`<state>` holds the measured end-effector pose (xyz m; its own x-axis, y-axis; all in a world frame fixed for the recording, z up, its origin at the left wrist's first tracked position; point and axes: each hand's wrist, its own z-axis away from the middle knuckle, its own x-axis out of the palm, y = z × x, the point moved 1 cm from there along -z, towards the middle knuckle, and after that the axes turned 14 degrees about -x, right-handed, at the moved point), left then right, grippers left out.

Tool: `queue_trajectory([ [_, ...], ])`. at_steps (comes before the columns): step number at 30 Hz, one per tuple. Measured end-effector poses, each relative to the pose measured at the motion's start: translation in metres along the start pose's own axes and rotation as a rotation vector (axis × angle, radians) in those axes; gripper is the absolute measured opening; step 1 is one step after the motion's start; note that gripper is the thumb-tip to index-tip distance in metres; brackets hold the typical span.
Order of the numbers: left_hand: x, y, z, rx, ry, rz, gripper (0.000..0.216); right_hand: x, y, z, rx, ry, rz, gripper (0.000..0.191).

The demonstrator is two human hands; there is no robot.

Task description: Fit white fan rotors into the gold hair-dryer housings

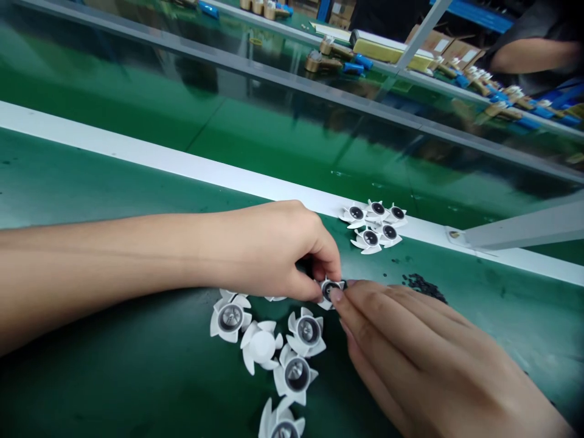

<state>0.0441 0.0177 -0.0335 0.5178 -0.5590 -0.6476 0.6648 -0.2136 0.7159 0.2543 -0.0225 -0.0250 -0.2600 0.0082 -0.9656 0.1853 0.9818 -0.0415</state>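
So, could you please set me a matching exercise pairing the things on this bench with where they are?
1 held impeller
2 cluster of five impellers
3 black bits
4 brass fittings

a on the far bench
b beside the white rail
c held between left hand and right hand
d on the mat beyond the right hand

Pairs: 1-c, 2-b, 3-d, 4-a

The left forearm reaches in level from the left of the small white impeller [329, 291]. The left hand [274, 249] is curled knuckles-up, thumb and forefinger pinching it. The right hand [410, 353] comes from below right of it, fingers straight and together, fingertips [337, 297] touching it, thumb hidden.
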Motion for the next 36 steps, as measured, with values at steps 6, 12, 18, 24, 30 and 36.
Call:
queue_trajectory([
  [6, 0.0, -0.001, 0.0, -0.008, 0.009, -0.01, 0.02, 0.003, 0.0, 0.005, 0.07, -0.005, 0.004, 0.023],
  [12, -0.004, 0.004, 0.013, -0.143, 0.162, -0.045, 0.051, -0.001, 0.017, 0.012, 0.181, -0.032, 0.143, 0.029],
  [18, 0.002, 0.014, 0.018, -0.222, 0.145, -0.237, 0.06, -0.016, 0.022, 0.028, 0.347, -0.054, -0.234, 0.012],
  [24, 0.002, 0.011, 0.016, -0.141, 0.094, -0.176, 0.025, -0.007, 0.013, 0.021, 0.289, -0.12, -0.323, 0.021],
  [30, 0.006, 0.007, 0.031, -0.005, 0.031, -0.123, 0.02, -0.003, 0.002, 0.015, 0.115, -0.192, -0.053, 0.023],
  [36, 0.004, 0.006, 0.034, 0.097, -0.121, -0.13, 0.04, 0.011, 0.0, 0.01, 0.086, -0.141, 0.095, 0.021],
])
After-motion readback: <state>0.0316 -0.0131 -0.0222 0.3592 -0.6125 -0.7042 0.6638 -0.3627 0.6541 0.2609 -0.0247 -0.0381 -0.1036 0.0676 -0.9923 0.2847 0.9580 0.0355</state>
